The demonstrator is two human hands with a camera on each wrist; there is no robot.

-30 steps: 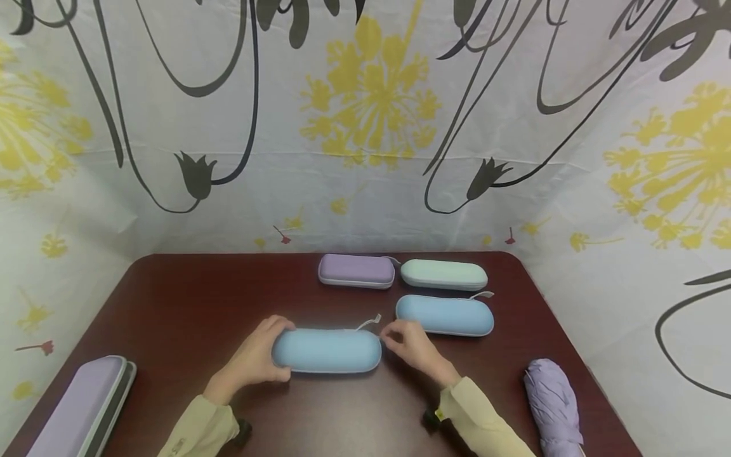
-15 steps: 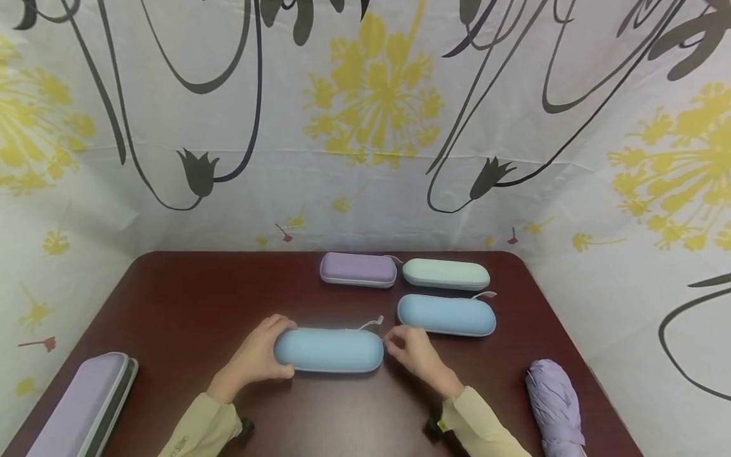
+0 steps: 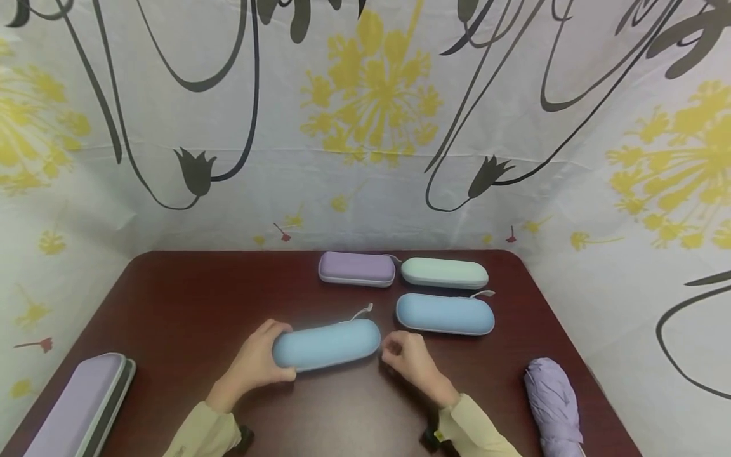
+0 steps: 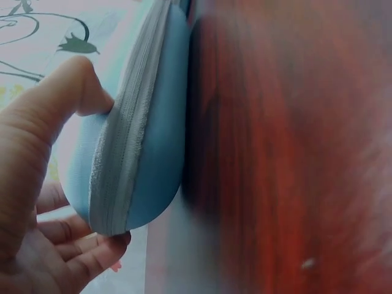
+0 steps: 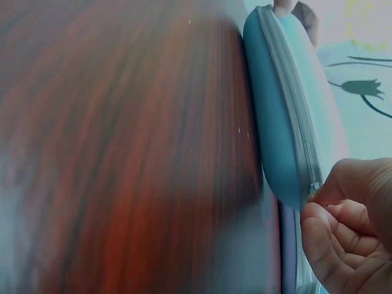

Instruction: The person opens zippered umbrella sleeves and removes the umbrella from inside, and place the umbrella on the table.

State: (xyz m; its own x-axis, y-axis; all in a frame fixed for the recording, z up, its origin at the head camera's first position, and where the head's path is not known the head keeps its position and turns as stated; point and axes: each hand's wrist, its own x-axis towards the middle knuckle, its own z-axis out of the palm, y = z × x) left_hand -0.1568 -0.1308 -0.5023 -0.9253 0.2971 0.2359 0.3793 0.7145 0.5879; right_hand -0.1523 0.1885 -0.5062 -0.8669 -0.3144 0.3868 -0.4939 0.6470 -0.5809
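Observation:
A light blue zippered hard case [image 3: 327, 346] lies on the table, angled with its right end farther back. My left hand [image 3: 257, 362] grips its left end, thumb on the near side and fingers behind. In the left wrist view the thumb presses near the grey zipper [image 4: 131, 122], which is closed along the part that shows. My right hand [image 3: 412, 360] is at the case's right end. In the right wrist view, its thumb and forefinger pinch the zipper pull [image 5: 314, 188], mostly hidden by the fingertips. A pale strap [image 3: 362, 311] sticks out at the back.
Behind on the right lie a second blue case [image 3: 445, 314], a mint green case [image 3: 444, 273] and a purple case [image 3: 356, 269]. A larger lilac case [image 3: 80, 406] is at the left edge, and a folded lilac umbrella [image 3: 553, 406] at the right. Patterned cloth [image 3: 257, 127] hangs behind the table.
The blue case has turned, its right end shifting toward the back while my left hand keeps its grip. My right hand has moved slightly nearer to me.

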